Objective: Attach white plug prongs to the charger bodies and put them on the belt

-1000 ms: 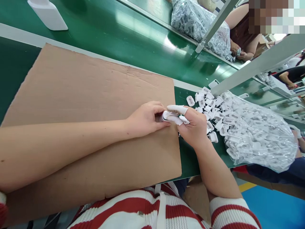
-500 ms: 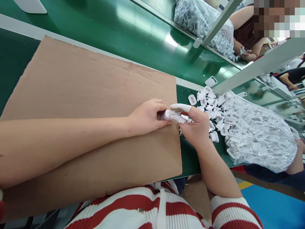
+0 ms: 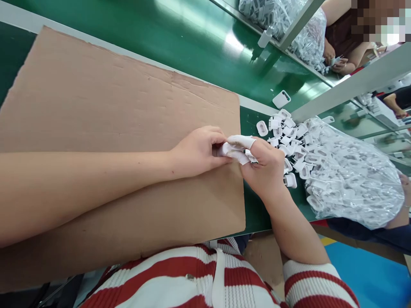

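Note:
Over the right part of a brown cardboard sheet (image 3: pixel 128 107), my left hand (image 3: pixel 204 150) pinches a small white plastic part (image 3: pixel 226 149) between thumb and fingers. My right hand (image 3: pixel 261 160), with white covers on its thumb and a finger, grips the same part from the right side. The fingers hide most of the part, so its shape is hard to make out. Just beyond my right hand lies a loose pile of white plastic pieces (image 3: pixel 290 132) on the green table (image 3: pixel 257 209).
A clear plastic bag (image 3: pixel 353 175) full of white pieces lies at the right, a person's arm beside it. One white piece (image 3: pixel 281 99) lies near a grey metal post (image 3: pixel 346 90). Across the table, another person's hands (image 3: pixel 335 62) work by a second bag (image 3: pixel 272 17).
The view has shifted slightly, so the cardboard and far table sit higher in it. Both hands keep their hold on the white part, with only a slight shift of the fingers.

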Demonstrator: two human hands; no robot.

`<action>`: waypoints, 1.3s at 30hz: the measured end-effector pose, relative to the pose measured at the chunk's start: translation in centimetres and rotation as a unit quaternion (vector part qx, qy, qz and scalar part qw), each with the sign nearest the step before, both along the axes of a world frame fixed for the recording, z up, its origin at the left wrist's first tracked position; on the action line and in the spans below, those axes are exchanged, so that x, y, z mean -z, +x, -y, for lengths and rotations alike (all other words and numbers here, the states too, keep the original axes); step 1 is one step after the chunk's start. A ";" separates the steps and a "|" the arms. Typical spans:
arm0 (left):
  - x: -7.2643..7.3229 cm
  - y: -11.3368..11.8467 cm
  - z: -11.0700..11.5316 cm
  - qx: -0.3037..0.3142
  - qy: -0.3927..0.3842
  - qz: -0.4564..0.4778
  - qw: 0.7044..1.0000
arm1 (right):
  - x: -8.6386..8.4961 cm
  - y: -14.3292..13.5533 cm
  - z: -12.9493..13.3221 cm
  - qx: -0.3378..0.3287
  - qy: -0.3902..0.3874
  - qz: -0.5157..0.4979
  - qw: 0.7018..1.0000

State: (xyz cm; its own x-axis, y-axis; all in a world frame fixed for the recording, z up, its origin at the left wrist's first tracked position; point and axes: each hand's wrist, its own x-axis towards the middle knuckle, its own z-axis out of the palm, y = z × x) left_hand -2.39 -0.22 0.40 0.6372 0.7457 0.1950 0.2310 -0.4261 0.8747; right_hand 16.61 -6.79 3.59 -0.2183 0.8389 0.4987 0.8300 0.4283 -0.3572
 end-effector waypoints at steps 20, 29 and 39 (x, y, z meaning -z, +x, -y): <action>-3.0 0.6 -2.1 -0.104 -0.099 -0.043 0.989 | -0.2 7.7 -1.9 0.083 -0.101 -0.188 0.973; -0.3 -1.8 -17.1 -0.338 0.051 -0.117 0.933 | -2.4 7.2 0.3 0.057 -0.263 0.042 0.962; -2.1 3.3 -16.1 -0.390 0.215 -0.146 0.884 | -0.7 7.6 -1.5 0.071 -0.259 -0.173 0.948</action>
State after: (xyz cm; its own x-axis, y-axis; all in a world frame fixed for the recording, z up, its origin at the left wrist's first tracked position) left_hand 0.93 15.88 2.50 0.0326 0.8773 0.4789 0.7893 -0.3165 0.5261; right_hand 24.21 -5.33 4.31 0.0163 0.9993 0.0339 0.6605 0.0147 -0.7507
